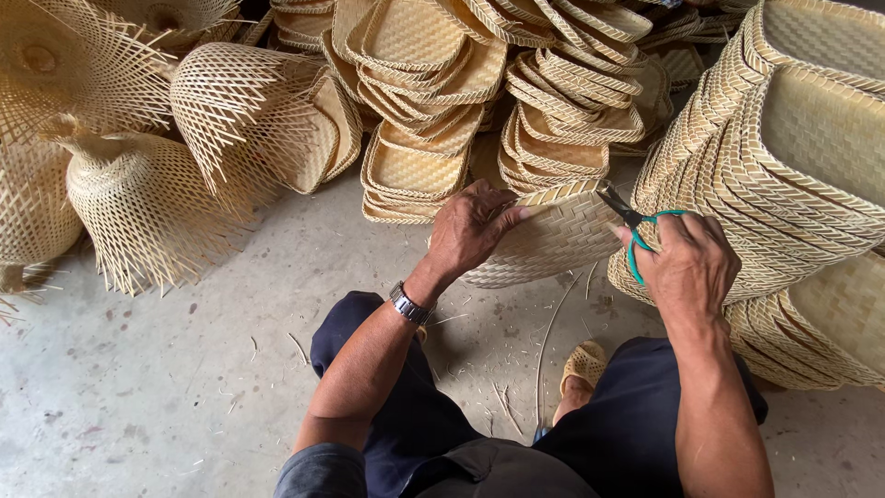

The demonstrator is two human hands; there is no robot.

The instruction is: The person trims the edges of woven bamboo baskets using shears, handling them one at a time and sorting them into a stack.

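Observation:
My left hand (468,231) grips the near left edge of a woven bamboo tray (562,235), held tilted above the concrete floor in front of my knees. My right hand (687,263) is closed around the green handles of a pair of scissors (636,221). The scissor blades point up and left and touch the tray's right rim. A metal watch (408,304) sits on my left wrist.
Stacks of finished woven trays (424,138) lie ahead, and a tall nested pile of trays (793,175) stands at the right. Unfinished baskets with loose splayed strips (147,194) crowd the left. Bamboo trimmings litter the concrete floor (184,369). My sandalled foot (583,369) rests between my knees.

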